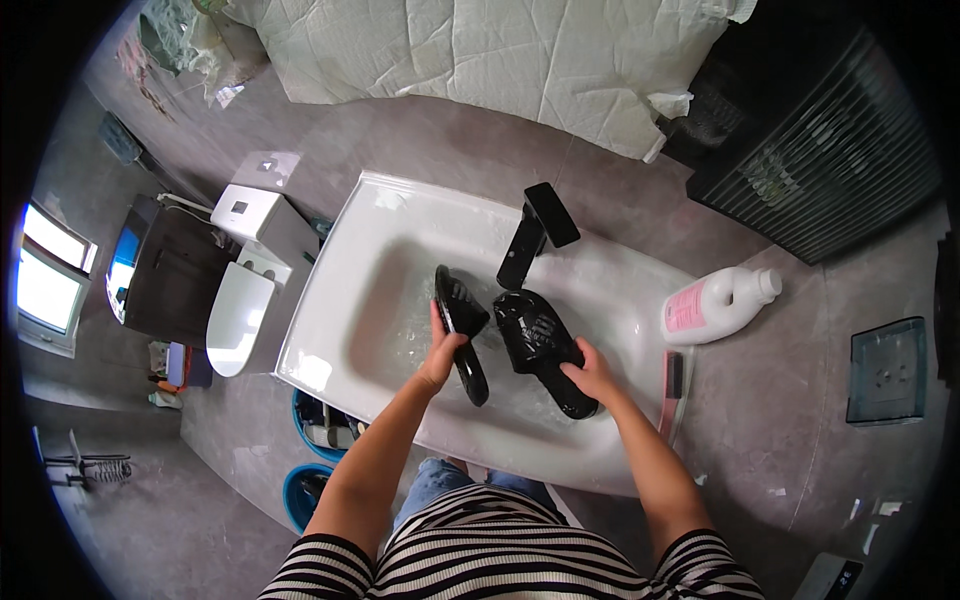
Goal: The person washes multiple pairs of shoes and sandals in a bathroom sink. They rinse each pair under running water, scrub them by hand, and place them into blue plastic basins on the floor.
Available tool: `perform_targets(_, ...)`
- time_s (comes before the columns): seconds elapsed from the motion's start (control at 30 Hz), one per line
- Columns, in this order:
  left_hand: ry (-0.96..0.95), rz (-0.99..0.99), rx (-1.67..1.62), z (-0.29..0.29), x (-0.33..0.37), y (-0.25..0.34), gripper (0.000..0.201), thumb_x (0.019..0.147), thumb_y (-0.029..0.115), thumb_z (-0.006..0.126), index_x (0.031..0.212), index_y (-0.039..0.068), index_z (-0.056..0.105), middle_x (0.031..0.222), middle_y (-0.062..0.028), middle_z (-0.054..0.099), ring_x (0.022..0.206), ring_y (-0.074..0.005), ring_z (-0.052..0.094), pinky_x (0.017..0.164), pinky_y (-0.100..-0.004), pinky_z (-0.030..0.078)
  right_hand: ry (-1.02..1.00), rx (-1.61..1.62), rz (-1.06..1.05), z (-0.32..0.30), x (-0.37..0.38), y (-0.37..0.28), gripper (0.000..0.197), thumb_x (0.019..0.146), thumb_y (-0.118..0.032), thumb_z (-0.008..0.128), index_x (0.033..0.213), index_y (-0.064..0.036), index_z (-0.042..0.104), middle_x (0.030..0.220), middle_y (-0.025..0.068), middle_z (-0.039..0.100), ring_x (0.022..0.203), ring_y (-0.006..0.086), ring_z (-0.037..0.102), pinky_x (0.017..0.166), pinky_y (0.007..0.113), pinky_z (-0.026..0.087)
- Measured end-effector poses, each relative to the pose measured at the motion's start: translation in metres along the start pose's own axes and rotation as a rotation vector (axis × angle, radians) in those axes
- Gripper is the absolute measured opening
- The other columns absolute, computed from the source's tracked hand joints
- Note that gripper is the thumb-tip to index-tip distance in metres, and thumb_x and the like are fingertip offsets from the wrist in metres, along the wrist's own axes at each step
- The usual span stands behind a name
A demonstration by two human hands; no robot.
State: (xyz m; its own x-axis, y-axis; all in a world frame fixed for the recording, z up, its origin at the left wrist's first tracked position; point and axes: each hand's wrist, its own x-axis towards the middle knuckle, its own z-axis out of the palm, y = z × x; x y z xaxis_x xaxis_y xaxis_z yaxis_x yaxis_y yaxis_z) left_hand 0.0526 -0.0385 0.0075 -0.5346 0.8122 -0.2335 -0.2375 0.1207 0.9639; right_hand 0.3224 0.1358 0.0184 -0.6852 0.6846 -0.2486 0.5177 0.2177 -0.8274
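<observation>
Over the basin of a white sink (385, 215) I hold two wet black slide sandals. My left hand (441, 350) is closed round the middle of one slide sandal (459, 305), which is tipped on its side. My right hand (592, 372) grips the other slide sandal (533, 335) by the edge of its heel half, its strap facing up. The toe of that sandal lies just below a black faucet (527, 240). Splashing water (408, 335) shows in the basin beside the left sandal. Part of each hand's fingers is hidden behind the soles.
On the sink's right rim are a white bottle (715, 305) with a pink label and a pink-handled brush (670, 390). A wall-mounted soap dish (886, 372) is at far right. A toilet (245, 300) and blue buckets (302, 497) are on the left.
</observation>
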Motion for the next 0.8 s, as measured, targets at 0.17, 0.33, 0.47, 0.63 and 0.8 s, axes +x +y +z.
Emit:
perform_targets(0.17,0.304,0.023,0.796,0.026,-0.005,-0.007,0.11,0.078,0.037,0.069,0.155,0.017,-0.006,0.155,-0.0343,-0.006,0.139,-0.0521,0.021,0.114,-0.0535,0.021,-0.127,0.199,0.135,0.003,-0.001,-0.003,0.068,0.083,-0.015,0.07,0.141,0.0003,0.04,0.129,0.0162,0.058,0.12,0.0244,0.053,0.103,0.034,0.041)
perform_targets(0.33,0.321,-0.314,0.997,0.065,0.004,0.008,0.115,0.079,0.045,0.07,0.154,0.022,-0.013,0.157,-0.0277,-0.01,0.135,-0.0527,0.029,0.104,-0.0568,0.039,-0.276,0.201,0.244,0.024,0.018,0.037,0.063,0.083,-0.017,0.069,0.138,0.0002,0.043,0.126,0.0167,0.059,0.114,0.0249,0.057,0.099,0.035,0.044)
perform_targets(0.47,0.313,-0.424,0.96,0.069,0.006,0.024,0.117,0.08,0.045,0.07,0.153,0.02,-0.018,0.156,-0.0295,-0.013,0.135,-0.0587,0.023,0.108,-0.0575,0.033,-0.247,0.12,0.226,0.048,0.03,0.035,0.055,0.083,-0.015,0.068,0.133,-0.0017,0.049,0.12,0.0156,0.063,0.11,0.0258,0.06,0.096,0.036,0.046)
perform_targets(0.63,0.421,-0.228,0.98,0.055,0.01,-0.018,0.115,0.08,0.044,0.069,0.152,0.022,-0.019,0.156,-0.0298,-0.009,0.137,-0.054,0.025,0.109,-0.054,0.033,-0.423,0.541,0.436,0.044,0.028,0.021,0.054,0.084,-0.018,0.067,0.133,-0.0058,0.049,0.118,0.0126,0.064,0.105,0.026,0.064,0.092,0.038,0.051)
perform_targets(0.8,0.286,-0.304,0.219,0.015,-0.003,-0.031,0.111,0.081,0.044,0.067,0.152,0.03,-0.017,0.157,-0.0245,0.008,0.136,-0.0448,0.032,0.107,-0.0573,0.033,-0.547,1.164,0.528,0.027,-0.003,-0.014,0.05,0.091,-0.024,0.059,0.137,-0.0115,0.047,0.119,0.0116,0.064,0.106,0.025,0.064,0.092,0.041,0.053)
